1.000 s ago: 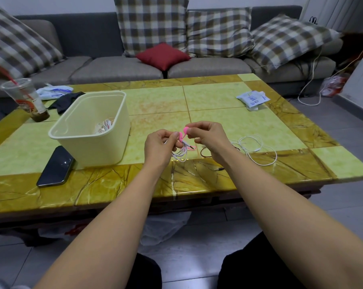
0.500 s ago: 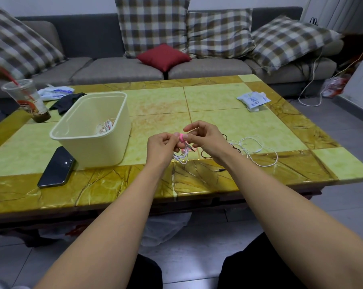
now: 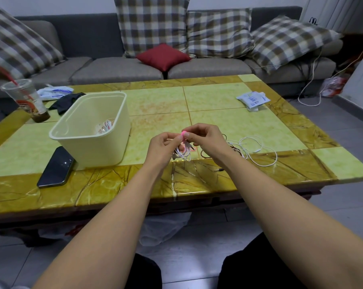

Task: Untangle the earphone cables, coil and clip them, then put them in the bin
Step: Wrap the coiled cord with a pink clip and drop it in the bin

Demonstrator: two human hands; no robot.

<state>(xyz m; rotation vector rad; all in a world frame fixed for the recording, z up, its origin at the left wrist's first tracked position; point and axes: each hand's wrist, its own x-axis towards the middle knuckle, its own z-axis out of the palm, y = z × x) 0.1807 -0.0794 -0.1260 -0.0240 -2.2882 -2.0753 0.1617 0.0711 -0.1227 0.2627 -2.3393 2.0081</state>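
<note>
Flanking the coil [image 3: 183, 154] are bin [image 3: 97, 151] and phone [image 3: 56, 166] left, loose cables [image 3: 249, 151] right

Glossy marble-look table [image 3: 228, 174], matt plastic bin [image 3: 105, 147], cloth sofa [image 3: 118, 69].

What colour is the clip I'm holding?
The small rounded clip is bright pink; head view shows it.

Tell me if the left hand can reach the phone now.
Likely yes: the phone lies uncovered beside the bin, and the near edge of the table looks free, but the left hand holds the coiled cable.
</note>
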